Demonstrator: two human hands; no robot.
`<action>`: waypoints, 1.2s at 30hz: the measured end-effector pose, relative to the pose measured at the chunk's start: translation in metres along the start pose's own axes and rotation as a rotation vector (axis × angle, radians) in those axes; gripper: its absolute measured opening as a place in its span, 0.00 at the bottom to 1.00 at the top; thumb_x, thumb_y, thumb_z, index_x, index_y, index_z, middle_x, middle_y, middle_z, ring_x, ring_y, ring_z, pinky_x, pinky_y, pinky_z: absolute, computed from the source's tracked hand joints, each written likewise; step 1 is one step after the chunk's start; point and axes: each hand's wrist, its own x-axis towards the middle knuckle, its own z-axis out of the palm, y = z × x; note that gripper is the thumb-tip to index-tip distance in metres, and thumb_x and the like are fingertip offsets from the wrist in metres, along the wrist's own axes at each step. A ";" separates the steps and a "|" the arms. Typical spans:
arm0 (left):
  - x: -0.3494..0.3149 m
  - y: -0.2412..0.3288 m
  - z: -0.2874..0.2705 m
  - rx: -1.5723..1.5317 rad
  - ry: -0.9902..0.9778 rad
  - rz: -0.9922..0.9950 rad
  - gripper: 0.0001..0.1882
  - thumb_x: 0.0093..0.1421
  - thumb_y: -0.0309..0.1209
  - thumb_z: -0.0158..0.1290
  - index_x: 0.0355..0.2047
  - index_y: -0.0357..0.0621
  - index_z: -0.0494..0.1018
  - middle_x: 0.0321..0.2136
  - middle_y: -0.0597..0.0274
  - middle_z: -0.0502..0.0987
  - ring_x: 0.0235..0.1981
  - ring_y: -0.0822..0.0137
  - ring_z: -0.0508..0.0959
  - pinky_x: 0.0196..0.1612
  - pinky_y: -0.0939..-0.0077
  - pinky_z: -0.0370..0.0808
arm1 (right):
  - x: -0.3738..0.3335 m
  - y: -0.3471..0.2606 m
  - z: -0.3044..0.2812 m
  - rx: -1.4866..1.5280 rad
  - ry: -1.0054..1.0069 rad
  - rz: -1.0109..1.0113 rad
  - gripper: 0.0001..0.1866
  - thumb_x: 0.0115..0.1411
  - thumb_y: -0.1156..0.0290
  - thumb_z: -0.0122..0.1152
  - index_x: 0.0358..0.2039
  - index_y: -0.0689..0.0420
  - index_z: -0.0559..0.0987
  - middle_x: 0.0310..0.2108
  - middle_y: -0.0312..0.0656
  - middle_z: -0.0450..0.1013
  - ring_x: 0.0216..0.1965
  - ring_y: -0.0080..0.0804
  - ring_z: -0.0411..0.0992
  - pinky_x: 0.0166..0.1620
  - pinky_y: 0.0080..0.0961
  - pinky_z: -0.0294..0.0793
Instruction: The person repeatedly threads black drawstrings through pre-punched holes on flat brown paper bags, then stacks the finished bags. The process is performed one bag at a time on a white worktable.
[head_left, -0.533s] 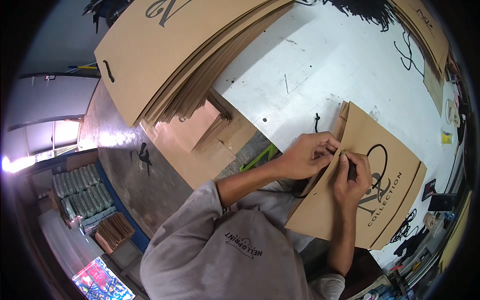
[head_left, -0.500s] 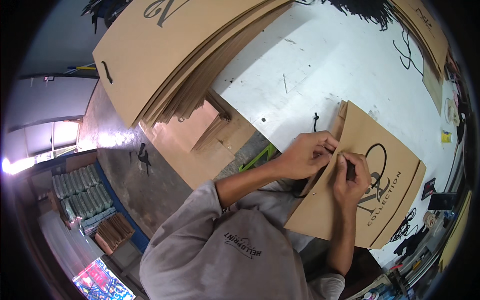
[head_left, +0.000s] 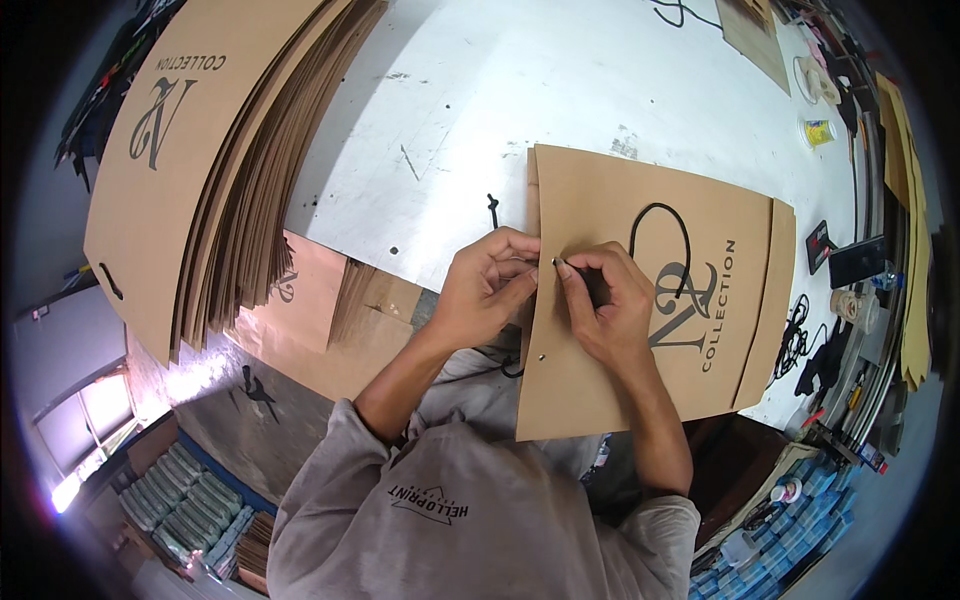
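A brown paper bag point(head_left: 620, 400) lies flat on its side on the white table, its holed edge toward my left. My right hand point(head_left: 610, 305) is closed in a pinch on a black cord point(head_left: 660, 207) at the upper hole, and the cord's loop curves over the bag's printed face. Beside that edge, my left hand point(head_left: 487, 290) has its fingers bent around the bag's rim, with the fingertips partly hidden by the paper. A knotted cord end point(head_left: 492, 207) sticks out beyond the edge. The lower hole point(head_left: 542, 357) shows bare on this face.
A thick stack of brown paper bags point(head_left: 190, 150) overhangs the table's left side. More brown bags point(head_left: 300, 300) lie lower down beside it. Black cords point(head_left: 790, 340), a dark phone-like object point(head_left: 858, 262) and a small yellow tub point(head_left: 818, 133) sit along the right side of the white table point(head_left: 480, 80).
The view has swung, so the bag and both hands appear farther left and higher. Both hands stay at the bag's holed edge, and the right one still pinches at the upper hole.
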 end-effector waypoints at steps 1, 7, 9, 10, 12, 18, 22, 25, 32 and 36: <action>0.000 -0.001 -0.001 -0.012 -0.001 -0.008 0.16 0.64 0.10 0.50 0.51 0.30 0.71 0.47 0.55 0.80 0.47 0.72 0.81 0.51 0.77 0.78 | 0.001 -0.002 0.000 -0.018 -0.001 -0.012 0.05 0.59 0.84 0.66 0.36 0.63 0.81 0.31 0.45 0.76 0.26 0.34 0.75 0.29 0.26 0.72; -0.003 0.002 0.000 -0.031 0.005 -0.020 0.14 0.66 0.11 0.49 0.51 0.29 0.70 0.47 0.54 0.79 0.48 0.71 0.81 0.50 0.79 0.78 | 0.001 0.003 0.003 0.008 0.022 -0.110 0.05 0.59 0.85 0.66 0.36 0.64 0.82 0.31 0.45 0.75 0.26 0.36 0.75 0.29 0.28 0.73; -0.003 -0.001 -0.003 -0.031 -0.019 0.000 0.13 0.67 0.11 0.49 0.51 0.29 0.70 0.48 0.53 0.79 0.48 0.70 0.82 0.50 0.78 0.79 | 0.003 -0.001 0.001 0.004 0.009 -0.073 0.05 0.59 0.85 0.66 0.36 0.64 0.82 0.31 0.46 0.76 0.26 0.36 0.76 0.29 0.28 0.73; -0.003 -0.001 -0.004 -0.031 -0.032 0.009 0.13 0.67 0.11 0.48 0.51 0.29 0.70 0.48 0.52 0.79 0.47 0.70 0.82 0.49 0.78 0.80 | 0.004 -0.004 0.000 0.003 -0.005 -0.048 0.05 0.59 0.85 0.66 0.36 0.64 0.82 0.31 0.46 0.76 0.27 0.36 0.76 0.29 0.28 0.74; -0.002 0.004 -0.002 -0.024 -0.021 -0.011 0.13 0.67 0.11 0.48 0.51 0.29 0.70 0.49 0.51 0.79 0.47 0.68 0.83 0.49 0.77 0.81 | 0.004 -0.004 -0.001 0.003 -0.009 -0.039 0.05 0.60 0.85 0.65 0.36 0.64 0.82 0.31 0.46 0.76 0.27 0.36 0.76 0.29 0.28 0.73; -0.003 0.007 -0.002 0.024 -0.040 -0.013 0.12 0.68 0.12 0.48 0.51 0.28 0.69 0.50 0.49 0.79 0.48 0.65 0.83 0.51 0.75 0.82 | -0.003 -0.007 0.003 0.027 0.035 0.016 0.06 0.60 0.84 0.65 0.37 0.63 0.83 0.29 0.43 0.76 0.27 0.34 0.76 0.29 0.27 0.73; -0.003 0.003 -0.001 -0.011 -0.022 -0.033 0.12 0.68 0.12 0.48 0.51 0.28 0.69 0.49 0.49 0.79 0.47 0.67 0.83 0.49 0.76 0.82 | -0.005 -0.001 0.003 0.044 0.035 0.023 0.05 0.59 0.82 0.67 0.36 0.62 0.83 0.29 0.43 0.77 0.27 0.34 0.77 0.30 0.26 0.73; 0.001 0.003 -0.001 0.042 -0.034 -0.043 0.12 0.67 0.12 0.48 0.50 0.29 0.70 0.49 0.51 0.79 0.45 0.68 0.83 0.47 0.77 0.81 | -0.005 0.008 0.002 0.060 0.044 0.024 0.03 0.59 0.80 0.68 0.34 0.62 0.83 0.29 0.43 0.77 0.27 0.34 0.77 0.30 0.27 0.73; 0.003 0.005 -0.004 0.041 0.032 -0.015 0.13 0.63 0.10 0.50 0.47 0.30 0.74 0.46 0.55 0.80 0.42 0.71 0.82 0.46 0.78 0.80 | 0.007 0.002 0.006 0.057 0.025 -0.013 0.02 0.58 0.81 0.69 0.32 0.64 0.84 0.29 0.44 0.78 0.27 0.32 0.76 0.32 0.24 0.73; -0.002 -0.015 -0.007 0.317 0.109 0.205 0.14 0.61 0.19 0.56 0.48 0.35 0.77 0.41 0.59 0.81 0.41 0.71 0.80 0.45 0.74 0.81 | -0.003 0.012 0.010 0.131 -0.095 0.012 0.08 0.63 0.82 0.62 0.43 0.66 0.82 0.41 0.47 0.78 0.44 0.36 0.77 0.48 0.29 0.76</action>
